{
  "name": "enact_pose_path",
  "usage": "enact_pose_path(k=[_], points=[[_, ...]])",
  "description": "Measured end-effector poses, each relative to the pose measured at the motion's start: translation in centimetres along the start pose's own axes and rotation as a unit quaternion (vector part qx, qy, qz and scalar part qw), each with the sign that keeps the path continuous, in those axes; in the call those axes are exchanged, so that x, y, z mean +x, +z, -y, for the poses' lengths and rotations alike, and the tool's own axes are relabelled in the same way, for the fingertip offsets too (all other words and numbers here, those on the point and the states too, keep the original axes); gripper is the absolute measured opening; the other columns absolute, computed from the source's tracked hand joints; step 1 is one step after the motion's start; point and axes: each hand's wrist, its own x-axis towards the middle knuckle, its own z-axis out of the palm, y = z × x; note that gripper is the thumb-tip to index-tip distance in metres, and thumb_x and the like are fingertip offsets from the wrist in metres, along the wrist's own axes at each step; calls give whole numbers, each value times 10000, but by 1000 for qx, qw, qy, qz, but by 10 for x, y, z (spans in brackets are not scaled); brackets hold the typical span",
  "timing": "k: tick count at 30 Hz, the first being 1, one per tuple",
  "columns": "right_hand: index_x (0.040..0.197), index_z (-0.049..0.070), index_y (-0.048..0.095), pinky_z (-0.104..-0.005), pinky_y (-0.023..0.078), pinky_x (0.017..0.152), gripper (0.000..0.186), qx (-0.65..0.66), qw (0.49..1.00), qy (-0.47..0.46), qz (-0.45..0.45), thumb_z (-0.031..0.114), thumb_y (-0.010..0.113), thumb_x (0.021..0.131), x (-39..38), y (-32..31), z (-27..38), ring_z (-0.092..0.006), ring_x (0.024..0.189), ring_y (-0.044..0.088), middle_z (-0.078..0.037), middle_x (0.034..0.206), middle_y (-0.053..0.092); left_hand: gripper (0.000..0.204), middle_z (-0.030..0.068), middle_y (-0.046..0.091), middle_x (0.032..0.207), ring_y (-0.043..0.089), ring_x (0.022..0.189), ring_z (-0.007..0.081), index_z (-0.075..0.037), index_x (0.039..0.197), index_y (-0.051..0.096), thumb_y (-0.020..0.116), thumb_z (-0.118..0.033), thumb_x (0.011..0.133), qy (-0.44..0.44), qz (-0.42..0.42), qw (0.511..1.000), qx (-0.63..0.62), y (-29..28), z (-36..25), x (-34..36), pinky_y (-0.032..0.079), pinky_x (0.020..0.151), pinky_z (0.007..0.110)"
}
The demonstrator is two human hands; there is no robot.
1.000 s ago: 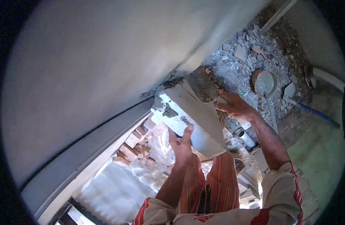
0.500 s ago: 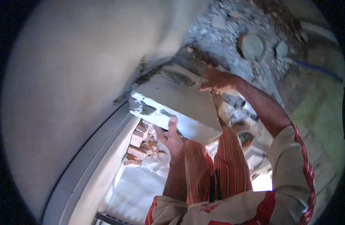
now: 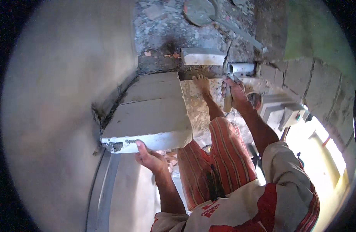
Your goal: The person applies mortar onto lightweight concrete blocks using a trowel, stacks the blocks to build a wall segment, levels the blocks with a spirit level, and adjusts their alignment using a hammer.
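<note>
Light-grey rectangular block: lies flat just beside the smooth beige wall, its far edge meeting a second flat pale-grey slab along a thin seam.
Just changed: the right hand, which was at the block's far side half a second ago, has come away to the right; the block seems steady enough, I judge, for only one hand to attend it.
Block and left fingers: the left hand is at the near edge, thumb pressed on the white, mortar-smeared face, other fingers curled beneath, partly hidden; they appear to clasp that edge.
Right fingers: wrapped round the pale handle of a trowel-like metal hand tool, well apart from the block.
</note>
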Motion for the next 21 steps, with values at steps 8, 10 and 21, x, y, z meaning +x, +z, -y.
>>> enact_pose_path(k=[8, 10, 21], points=[[1007, 81, 563, -316, 501, 675, 231, 212, 964, -144, -72, 300, 589, 935, -24, -14, -32, -166, 755, 593, -47, 837, 598, 619, 148, 582, 1118, 569, 1009, 254, 55, 1214, 500, 542, -495, 934, -21, 62, 989, 129, -1, -15, -1, 406, 959, 382], [1049, 92, 562, -361, 510, 807, 224, 253, 963, -99, -8, 295, 564, 956, -29, -16, -45, -179, 909, 601, -58, 990, 606, 621, 155, 576, 1122, 555, 1033, 253, 54, 1224, 493, 504, -503, 950, -21, 50, 986, 159, -3, -17, -1, 397, 979, 381], [1008, 87, 578, -301, 495, 580, 190, 148, 988, -12, -44, 262, 605, 938, -25, -12, -131, -148, 670, 577, -31, 803, 572, 565, 222, 537, 1165, 568, 1043, 315, 69, 1277, 433, 387, -425, 1006, 324, 211, 818, 426, -43, -2, 12, 461, 906, 387]])
